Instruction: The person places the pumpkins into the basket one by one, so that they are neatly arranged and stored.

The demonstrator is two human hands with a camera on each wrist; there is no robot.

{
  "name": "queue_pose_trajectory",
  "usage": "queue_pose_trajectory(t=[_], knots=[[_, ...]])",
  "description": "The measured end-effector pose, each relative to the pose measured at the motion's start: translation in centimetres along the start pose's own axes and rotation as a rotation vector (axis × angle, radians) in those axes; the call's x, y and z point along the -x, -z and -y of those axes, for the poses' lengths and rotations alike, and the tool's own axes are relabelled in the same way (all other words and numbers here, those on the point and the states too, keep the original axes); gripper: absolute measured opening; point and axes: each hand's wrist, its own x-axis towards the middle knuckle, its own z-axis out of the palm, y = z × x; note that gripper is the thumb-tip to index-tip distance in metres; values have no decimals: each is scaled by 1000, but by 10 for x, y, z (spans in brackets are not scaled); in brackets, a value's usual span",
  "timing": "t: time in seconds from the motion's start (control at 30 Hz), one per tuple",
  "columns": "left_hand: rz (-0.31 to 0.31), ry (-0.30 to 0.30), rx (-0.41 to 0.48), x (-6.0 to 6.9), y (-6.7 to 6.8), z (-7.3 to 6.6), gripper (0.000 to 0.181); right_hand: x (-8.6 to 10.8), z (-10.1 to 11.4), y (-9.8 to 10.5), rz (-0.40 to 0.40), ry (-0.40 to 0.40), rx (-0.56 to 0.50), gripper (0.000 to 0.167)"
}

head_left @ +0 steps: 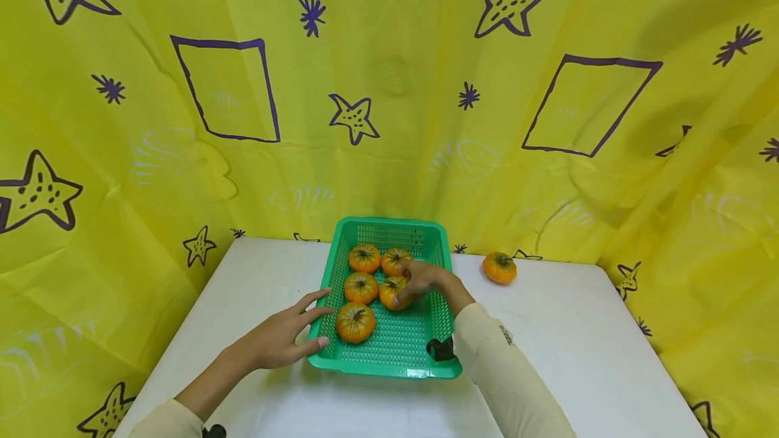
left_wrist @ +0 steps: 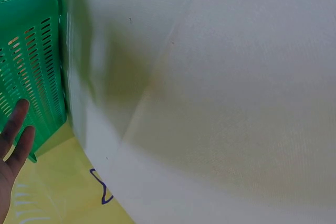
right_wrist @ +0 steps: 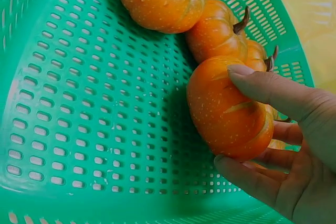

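Observation:
A green plastic basket (head_left: 389,369) with slotted walls stands on the white table, holding several small orange pumpkins. My right hand (head_left: 422,278) reaches over its right wall and grips one pumpkin (right_wrist: 226,111) between thumb and fingers, as the right wrist view shows. Beside that one, other pumpkins (head_left: 361,287) line the left and back of the basket; the nearest pumpkin (head_left: 356,322) sits at the front left. My left hand (head_left: 280,335) is at the basket's left side, fingers spread and extended by the rim. In the left wrist view its fingers (left_wrist: 21,148) appear against the slotted wall.
One more pumpkin (head_left: 500,268) lies on the white table (head_left: 548,330), right of the basket near the back edge. A yellow curtain (head_left: 395,86) with starfish drawings surrounds the table at the back and sides.

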Motion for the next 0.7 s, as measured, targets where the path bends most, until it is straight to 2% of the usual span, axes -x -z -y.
queue_pose_trajectory(t=[0.3,0.47,0.7], knots=[[-1,-4,-9,0,2,-2,56,-2,-1,-2,41,-48,-50,79],[7,6,-4,1,2,-2,56,-3,0,-3,21,-45,47,78],[10,8,3,1,2,-2,57,-4,0,-5,-5,-55,70,76]])
